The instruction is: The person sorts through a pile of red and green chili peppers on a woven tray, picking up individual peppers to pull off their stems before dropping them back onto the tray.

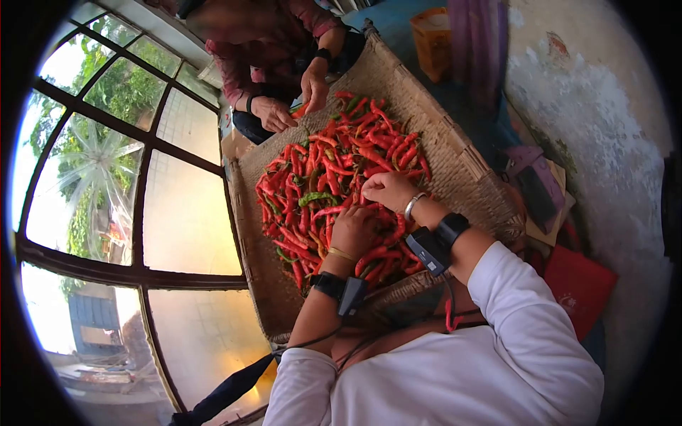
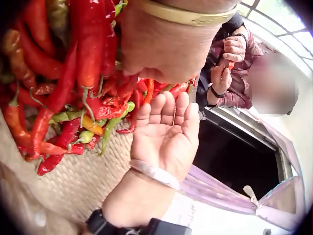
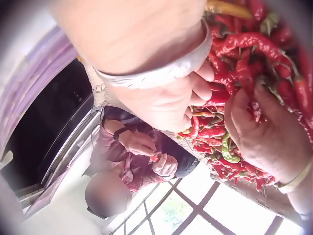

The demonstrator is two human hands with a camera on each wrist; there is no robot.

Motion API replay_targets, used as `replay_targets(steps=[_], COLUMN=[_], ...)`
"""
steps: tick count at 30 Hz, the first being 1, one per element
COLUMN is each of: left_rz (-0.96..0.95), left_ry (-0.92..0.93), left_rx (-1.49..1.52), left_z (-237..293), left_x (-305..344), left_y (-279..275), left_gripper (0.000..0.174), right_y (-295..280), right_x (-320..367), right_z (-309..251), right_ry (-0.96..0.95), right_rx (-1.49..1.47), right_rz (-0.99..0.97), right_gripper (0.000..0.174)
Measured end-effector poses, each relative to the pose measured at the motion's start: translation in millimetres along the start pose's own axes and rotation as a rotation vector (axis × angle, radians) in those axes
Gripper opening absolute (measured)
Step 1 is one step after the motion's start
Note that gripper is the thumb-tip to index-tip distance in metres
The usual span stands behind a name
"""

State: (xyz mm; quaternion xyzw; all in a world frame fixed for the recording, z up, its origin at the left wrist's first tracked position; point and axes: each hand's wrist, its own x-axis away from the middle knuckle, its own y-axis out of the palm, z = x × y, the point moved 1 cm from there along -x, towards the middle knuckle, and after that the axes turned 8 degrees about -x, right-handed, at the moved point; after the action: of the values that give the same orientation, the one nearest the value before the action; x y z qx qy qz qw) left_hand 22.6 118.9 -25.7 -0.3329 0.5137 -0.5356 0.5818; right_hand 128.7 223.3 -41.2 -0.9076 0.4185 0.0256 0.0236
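Reaching over the wide, straw-coloured woven tray (image 1: 458, 160), I have the tall, dark-framed glass window (image 1: 188, 202) to its left. At the tray's far edge, a person in a maroon patterned shirt (image 1: 238, 71) holds a small red thing (image 1: 299, 111). The broad heap of long, wrinkled red chili peppers (image 1: 334, 160), a few of them green, lies inside the tray. In its near half, my left hand (image 1: 353, 233) pinches a glossy red pepper (image 3: 256, 112). Further right over the tray, my right hand (image 1: 391, 190) is bare-palmed, fingers loosely extended. Beyond the tray's right side sits a flat, bright-red rectangular item (image 1: 579, 287).
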Motion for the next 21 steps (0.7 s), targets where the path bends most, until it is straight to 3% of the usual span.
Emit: replay_targets(steps=[1,2,4,6,8,9,11,12,14,16,18,19,21], left_rz=[0.096,0.091,0.007,0.103,0.007,-0.010,-0.062,-0.112,-0.151,-0.195,0.042,0.048,0.577], left_ry=[-0.082,-0.078,-0.309,-0.268,-0.373,-0.444,-0.486,-0.527,-0.560,-0.603,-0.619,-0.617,-0.514], left_rx=[0.141,0.145,0.199,0.280,0.444,0.539,0.532,0.522,0.512,0.438,0.701,0.701,0.881], left_z=[-5,-9,-6,-12,-9,-8,-26,-35,-43,-62,-81,-88,-97], left_x=[1,3,2,5,4,5,10,12,4,-9,-26,-35,-47], left_y=[2,2,-14,-16,-30,-34,-34,-36,-52,-66,-73,-70,-69], left_gripper=[0.014,0.014,0.016,0.018,0.018,0.015,0.015,0.015,0.016,0.018,0.022,0.022,0.021], right_y=[1,1,6,8,7,6,4,2,-5,-6,-6,-6,-7], right_x=[2,4,9,9,12,11,6,5,1,-1,-1,-2,1], right_z=[-1,-1,-5,-10,-22,-20,-15,-15,-14,-10,-6,-10,-15], right_ry=[0.064,0.068,0.029,-0.011,0.227,0.229,0.312,0.311,0.300,0.292,0.329,0.324,0.361], right_rx=[0.003,0.002,0.041,0.081,-0.057,-0.057,-0.129,-0.131,-0.218,-0.255,-0.355,-0.352,-0.318], right_rz=[-0.063,-0.057,-0.206,-0.220,-0.225,-0.225,-0.132,-0.129,0.087,0.127,0.167,0.164,0.189], right_gripper=[0.029,0.029,0.031,0.027,0.021,0.021,0.019,0.019,0.016,0.013,0.015,0.015,0.015])
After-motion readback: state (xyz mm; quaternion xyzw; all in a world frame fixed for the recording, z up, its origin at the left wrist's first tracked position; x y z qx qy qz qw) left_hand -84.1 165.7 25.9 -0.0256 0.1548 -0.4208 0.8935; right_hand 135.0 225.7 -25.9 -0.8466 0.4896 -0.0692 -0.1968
